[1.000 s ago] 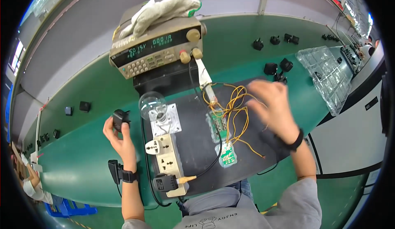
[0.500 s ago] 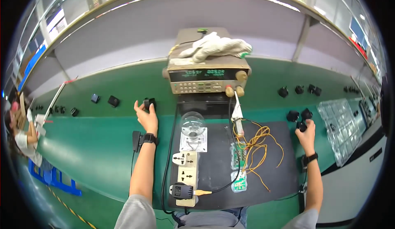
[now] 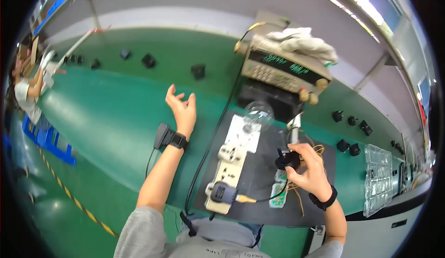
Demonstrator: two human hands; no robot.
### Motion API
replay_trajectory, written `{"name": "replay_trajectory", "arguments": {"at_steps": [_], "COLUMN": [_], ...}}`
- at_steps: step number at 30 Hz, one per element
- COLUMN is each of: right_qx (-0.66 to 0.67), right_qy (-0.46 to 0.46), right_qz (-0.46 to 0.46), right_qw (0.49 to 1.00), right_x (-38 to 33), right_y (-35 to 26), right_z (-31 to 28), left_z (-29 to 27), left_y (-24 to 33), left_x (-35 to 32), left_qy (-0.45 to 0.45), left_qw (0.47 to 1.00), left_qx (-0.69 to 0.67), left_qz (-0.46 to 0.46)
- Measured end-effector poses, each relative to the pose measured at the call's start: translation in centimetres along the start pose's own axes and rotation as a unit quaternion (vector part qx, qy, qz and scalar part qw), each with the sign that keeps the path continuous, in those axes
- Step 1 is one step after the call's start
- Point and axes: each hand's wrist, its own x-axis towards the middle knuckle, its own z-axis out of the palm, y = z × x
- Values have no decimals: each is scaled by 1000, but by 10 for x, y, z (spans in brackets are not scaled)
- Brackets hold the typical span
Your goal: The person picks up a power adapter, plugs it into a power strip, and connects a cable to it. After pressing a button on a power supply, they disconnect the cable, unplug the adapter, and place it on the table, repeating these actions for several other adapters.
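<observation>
Over the dark mat (image 3: 259, 174), my right hand (image 3: 311, 171) pinches a black power adapter (image 3: 286, 160) between thumb and fingers. My left hand (image 3: 182, 112) holds nothing, fingers apart and slightly curled, above the green bench on the left. Beyond it, apart from the fingers, lies another black adapter (image 3: 198, 71). A white power strip (image 3: 234, 170) rests on the mat with a black adapter (image 3: 224, 192) plugged in near its front end. From that adapter a cable leads right, past small green circuit boards (image 3: 278, 199) and yellow wires (image 3: 296, 193), partly hidden behind my right hand.
A bench instrument (image 3: 282, 68) with a lit display stands at the back, a white glove (image 3: 308, 47) on top. Before it is a clear glass bulb (image 3: 259, 113). Several black adapters sit far left and right, beside a clear plastic tray (image 3: 380, 179). Another person (image 3: 28, 89) is far left.
My right hand has brought a black adapter leftward from the right-hand group to over the mat. My left hand has come away from the adapter at the back. The view has turned.
</observation>
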Motion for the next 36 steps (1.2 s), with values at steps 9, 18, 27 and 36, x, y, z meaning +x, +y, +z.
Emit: {"name": "replay_trajectory", "arguments": {"at_steps": [9,18,27,36], "right_qx": [-15,-128,-74,-104], "right_qy": [-148,-202,-234,-253], "right_qz": [-54,-76,-97,-182], "right_qw": [987,968,964,944], "right_x": [40,66,87,89], "right_y": [-40,-66,-80,-77], "right_z": [41,33,43,42], "left_z": [-28,-27,-26,-26], "left_y": [27,33,33,32], "left_x": [-14,-16,-13,-16], "left_qy": [-41,-36,-45,-52], "left_qw": [995,991,988,989], "left_qx": [-8,-37,-40,-36], "left_qz": [-87,-127,-145,-135]}}
